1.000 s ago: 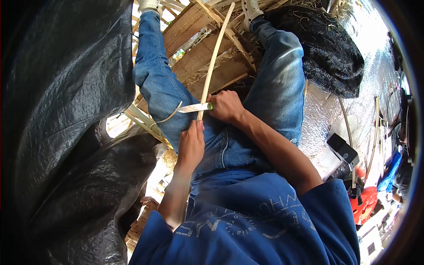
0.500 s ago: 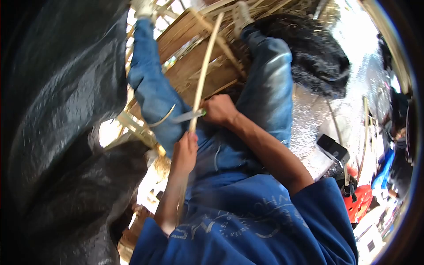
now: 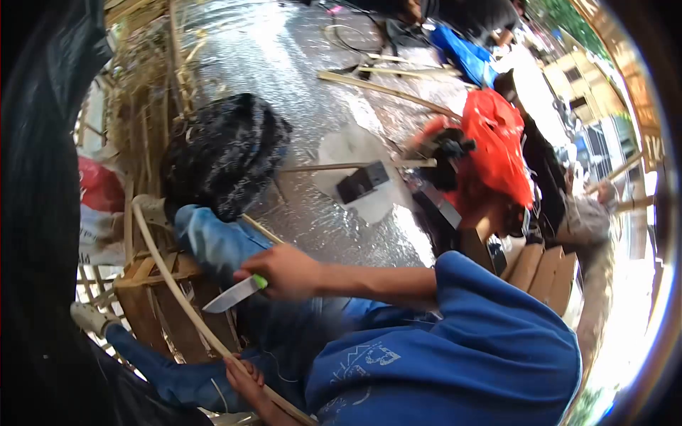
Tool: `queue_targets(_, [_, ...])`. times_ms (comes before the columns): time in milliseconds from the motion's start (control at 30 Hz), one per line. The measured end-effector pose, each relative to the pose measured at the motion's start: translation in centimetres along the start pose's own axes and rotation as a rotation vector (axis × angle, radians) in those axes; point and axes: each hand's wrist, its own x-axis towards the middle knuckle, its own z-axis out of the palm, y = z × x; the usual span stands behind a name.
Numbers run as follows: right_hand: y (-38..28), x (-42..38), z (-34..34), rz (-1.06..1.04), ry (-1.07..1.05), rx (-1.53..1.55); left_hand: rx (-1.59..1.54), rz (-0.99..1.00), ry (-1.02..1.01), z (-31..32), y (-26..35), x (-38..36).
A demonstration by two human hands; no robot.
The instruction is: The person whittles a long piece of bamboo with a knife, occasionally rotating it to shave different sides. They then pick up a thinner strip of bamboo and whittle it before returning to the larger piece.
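Gripping a knife (image 3: 234, 295) by its green handle (image 3: 261, 282), the right hand (image 3: 288, 273) has its fingers closed in a fist above the person's lap, with the blade pointing toward the lower left. The left hand (image 3: 245, 380) is wrapped around a long, pale strip (image 3: 169, 280) near its lower part, fingers curled over it. From that grip the strip runs up and left in a gentle bow, its far end reaching beside a light-coloured shoe (image 3: 150, 211), while the other end passes under the wrist toward the bottom edge of the view. The blade's tip is just beside the strip, with a narrow gap showing between them. Both hands are over the blue jeans (image 3: 213, 238), in front of a blue shirt (image 3: 455, 341) with pale printing. Beyond the strip's middle is a wooden crate (image 3: 142, 298), and a black sheet (image 3: 35, 213) fills the left side. Past the knees, a dark patterned bundle (image 3: 227, 153) rests on a shiny, silvery ground sheet (image 3: 284, 206). A black box-shaped object (image 3: 362, 182) lies on a pale patch farther right, near a thin stick (image 3: 320, 167). Beyond these are a bright red bag (image 3: 497, 142) and a blue item (image 3: 462, 57), both well apart from the hands.
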Motion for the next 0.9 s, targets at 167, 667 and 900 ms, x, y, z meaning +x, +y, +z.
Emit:
queue_targets(167, [-0.5, -7.1, -8.6, 0.261, 0.27, -0.352, -0.061, 0.041, 0.017, -0.9, 1.9, 1.8])
queue_targets(667, [2.7, -30.8, -7.8, 1.087, 0.53, -0.84, 0.034, 0.113, 0.105, -3.6, 2.5, 4.0])
queue_targets(900, [4.9, -34.9, -17.1, 1.699, 1.165, -0.929, -0.032, 0.104, 0.072, -4.2, 2.3, 4.7])
